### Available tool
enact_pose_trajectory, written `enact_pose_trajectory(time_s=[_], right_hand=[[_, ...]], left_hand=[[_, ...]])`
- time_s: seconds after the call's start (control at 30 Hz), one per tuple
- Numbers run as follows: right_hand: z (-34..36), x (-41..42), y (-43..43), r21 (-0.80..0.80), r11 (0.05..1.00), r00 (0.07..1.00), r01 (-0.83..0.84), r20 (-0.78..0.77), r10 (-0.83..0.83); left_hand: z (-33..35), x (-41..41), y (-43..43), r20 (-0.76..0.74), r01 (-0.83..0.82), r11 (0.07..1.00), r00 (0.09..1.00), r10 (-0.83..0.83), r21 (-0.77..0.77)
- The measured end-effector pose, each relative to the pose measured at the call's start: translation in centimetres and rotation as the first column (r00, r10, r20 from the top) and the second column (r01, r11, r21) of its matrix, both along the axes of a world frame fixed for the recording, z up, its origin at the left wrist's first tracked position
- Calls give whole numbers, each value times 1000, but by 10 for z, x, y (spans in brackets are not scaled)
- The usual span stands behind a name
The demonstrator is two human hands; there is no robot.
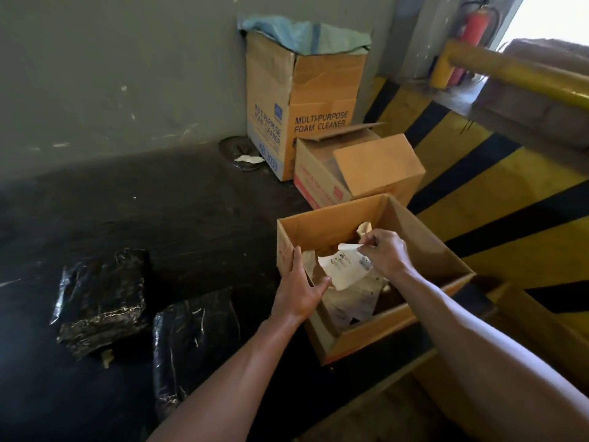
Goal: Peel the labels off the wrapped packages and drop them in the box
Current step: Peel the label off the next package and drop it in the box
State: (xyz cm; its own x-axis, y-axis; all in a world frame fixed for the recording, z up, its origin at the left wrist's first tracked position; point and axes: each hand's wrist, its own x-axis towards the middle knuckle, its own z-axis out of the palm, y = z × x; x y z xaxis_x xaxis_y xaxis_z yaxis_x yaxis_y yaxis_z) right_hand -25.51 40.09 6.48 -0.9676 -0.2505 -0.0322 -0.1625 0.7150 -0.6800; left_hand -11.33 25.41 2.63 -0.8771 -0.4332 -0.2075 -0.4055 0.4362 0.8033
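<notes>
I see my right hand (384,253) fingers pinching the label (342,269) over the box (424,250); left hand (301,288) open. Thin, limp, tacky paper: grip its edge.

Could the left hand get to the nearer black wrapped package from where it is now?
Probably yes. The left hand rests open on the box rim, holding nothing, and the nearer package lies uncovered just to its left.

The single head view looks forward and down, close over the open box (414,231) and floor (159,202).
</notes>
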Motion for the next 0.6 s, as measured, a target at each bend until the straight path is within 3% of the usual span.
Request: enact_pose_trajectory(time_s=[0.17, 0.33, 0.6], right_hand=[[-26, 0, -4, 56, 997, 998, -59, 32, 57], [-44, -4, -4, 16, 995, 987, -96, 129, 93], [-48, -8, 1, 60, 985, 985, -160, 80, 155]], left_hand=[[-8, 4, 2, -12, 31, 997, 999, -32, -73], [-9, 5, 0, -17, 39, 996, 999, -40, -84], [-8, 9, 1, -44, 34, 995, 998, -38, -89]])
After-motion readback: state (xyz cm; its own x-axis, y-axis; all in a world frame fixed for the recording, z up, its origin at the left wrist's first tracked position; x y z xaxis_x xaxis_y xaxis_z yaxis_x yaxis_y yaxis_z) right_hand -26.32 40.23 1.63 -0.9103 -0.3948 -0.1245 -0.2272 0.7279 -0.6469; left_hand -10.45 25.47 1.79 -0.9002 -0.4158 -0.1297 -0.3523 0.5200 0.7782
